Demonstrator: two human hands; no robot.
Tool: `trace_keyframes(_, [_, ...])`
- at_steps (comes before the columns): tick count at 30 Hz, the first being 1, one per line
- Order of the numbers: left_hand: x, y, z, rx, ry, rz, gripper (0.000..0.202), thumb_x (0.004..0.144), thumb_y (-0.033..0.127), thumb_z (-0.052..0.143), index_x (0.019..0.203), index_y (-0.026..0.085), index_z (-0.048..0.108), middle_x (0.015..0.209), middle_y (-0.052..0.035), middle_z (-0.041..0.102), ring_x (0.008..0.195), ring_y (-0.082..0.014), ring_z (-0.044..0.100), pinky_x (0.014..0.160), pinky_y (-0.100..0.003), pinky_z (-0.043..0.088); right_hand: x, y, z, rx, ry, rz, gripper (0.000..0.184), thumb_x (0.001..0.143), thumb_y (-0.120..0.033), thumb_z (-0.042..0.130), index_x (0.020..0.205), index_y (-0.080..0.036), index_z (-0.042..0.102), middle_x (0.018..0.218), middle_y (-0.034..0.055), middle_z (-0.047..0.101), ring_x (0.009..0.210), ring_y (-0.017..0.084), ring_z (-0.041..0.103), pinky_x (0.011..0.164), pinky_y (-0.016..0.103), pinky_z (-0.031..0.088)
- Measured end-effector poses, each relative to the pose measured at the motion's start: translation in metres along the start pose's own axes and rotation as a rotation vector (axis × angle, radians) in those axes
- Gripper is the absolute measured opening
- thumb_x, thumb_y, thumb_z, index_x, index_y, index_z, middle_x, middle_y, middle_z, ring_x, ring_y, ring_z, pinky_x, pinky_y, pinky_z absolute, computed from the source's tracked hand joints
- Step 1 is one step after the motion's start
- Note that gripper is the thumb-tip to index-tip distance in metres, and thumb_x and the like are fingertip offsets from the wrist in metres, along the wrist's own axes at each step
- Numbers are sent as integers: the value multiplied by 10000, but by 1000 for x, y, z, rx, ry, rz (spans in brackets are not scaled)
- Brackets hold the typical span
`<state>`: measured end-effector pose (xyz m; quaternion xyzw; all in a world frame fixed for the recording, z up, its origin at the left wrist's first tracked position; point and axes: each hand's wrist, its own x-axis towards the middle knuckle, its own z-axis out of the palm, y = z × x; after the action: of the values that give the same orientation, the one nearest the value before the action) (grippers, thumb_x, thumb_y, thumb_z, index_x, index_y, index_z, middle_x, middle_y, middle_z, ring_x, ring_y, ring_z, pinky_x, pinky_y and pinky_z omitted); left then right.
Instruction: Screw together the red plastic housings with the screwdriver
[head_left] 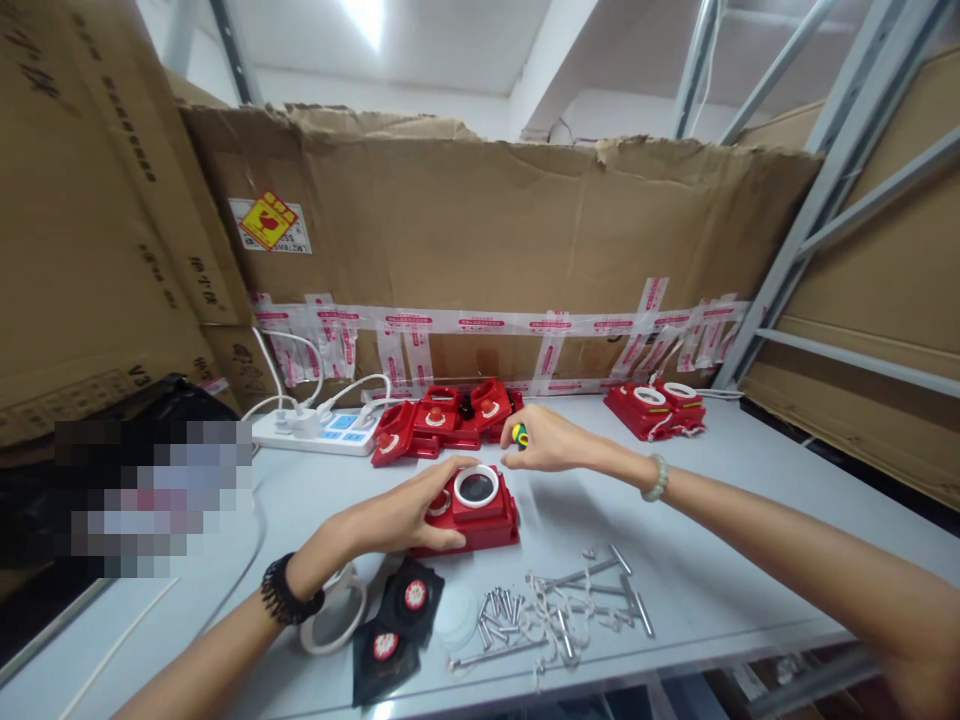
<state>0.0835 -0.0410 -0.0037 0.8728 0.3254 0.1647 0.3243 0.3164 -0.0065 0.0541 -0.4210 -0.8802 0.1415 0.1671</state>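
My left hand (409,515) rests on the left side of a red plastic unit (480,515) with a white ring and a dark round opening on top, its fingers curled around the edge. My right hand (544,440) hovers just behind that unit, fingers closed on a small tool with a yellow, green and blue handle (519,434). Behind both hands lies a cluster of similar red units (442,420).
Screws, metal pins and wire ties (555,600) lie at the front of the grey table (750,520). Black discs with red centres (397,625) and a white ring (334,620) sit front left. A white power strip (322,430) is back left, two red units (656,408) back right. Cardboard walls surround.
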Motion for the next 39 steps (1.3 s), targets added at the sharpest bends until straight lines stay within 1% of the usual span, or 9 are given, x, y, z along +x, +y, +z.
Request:
trace_keyframes(4, [0,1,0,-6,-3,13,685,736,258,688,1313,245,318,1314,-86,463,1138,-267,501,983,-376,389,-2,12,15,-30,-96,-48,302,619,-309,674,864,-134,707,714,43,668,626,141,558,591,241,394])
trace_keyframes(11, [1,2,0,-5,-11,-4,686,740,247,682,1315,243,309,1341,-96,435,1163,-272,479,1000,-393,372,0,10,20,-44,-149,-113,185,691,-197,583,815,-143,709,757,46,696,646,117,567,622,214,391])
trace_keyframes(15, [1,1,0,3,-1,7,688,736,254,684,1314,242,312,1342,-95,435,1162,-272,480,999,-389,374,0,6,23,-89,-138,-114,160,685,-202,593,786,-133,696,681,47,667,562,112,500,555,229,348])
trace_keyframes(23, [0,-3,0,17,7,7,726,734,292,685,1343,234,295,1306,-100,474,1131,-278,505,987,-394,388,-5,-3,1,-22,-97,-114,116,667,-185,603,758,-132,650,641,-6,603,552,83,449,537,203,350])
trace_keyframes(25, [0,-3,1,23,7,2,737,730,300,689,1345,231,288,1314,-103,463,1133,-277,501,988,-393,389,-15,-10,-1,82,-163,-86,99,651,-179,591,721,-133,644,625,-12,593,554,83,459,532,198,363])
trace_keyframes(28, [0,-4,1,21,5,13,715,731,287,688,1330,229,302,1321,-99,453,1148,-271,490,991,-380,388,-35,-23,11,154,-351,-49,91,630,-174,575,672,-133,645,584,-20,583,511,75,442,487,195,350])
trace_keyframes(33, [1,-1,1,4,16,57,688,736,260,674,1324,230,317,1317,-90,457,1167,-269,477,1002,-384,378,-56,-38,33,63,-409,-27,86,633,-199,569,645,-147,636,558,-16,580,483,82,444,461,204,326])
trace_keyframes(35, [0,-1,1,1,19,56,685,734,257,670,1323,230,320,1312,-89,462,1158,-267,484,996,-382,385,-57,-41,30,19,-381,-2,78,641,-215,573,634,-154,620,542,-15,560,476,86,425,451,212,305])
trace_keyframes(39, [-1,-2,4,38,62,23,680,750,290,656,1334,242,312,1305,-83,477,1132,-265,503,969,-369,403,-57,-46,11,67,-224,-16,73,672,-193,558,705,-169,619,605,-18,577,533,91,445,513,212,332])
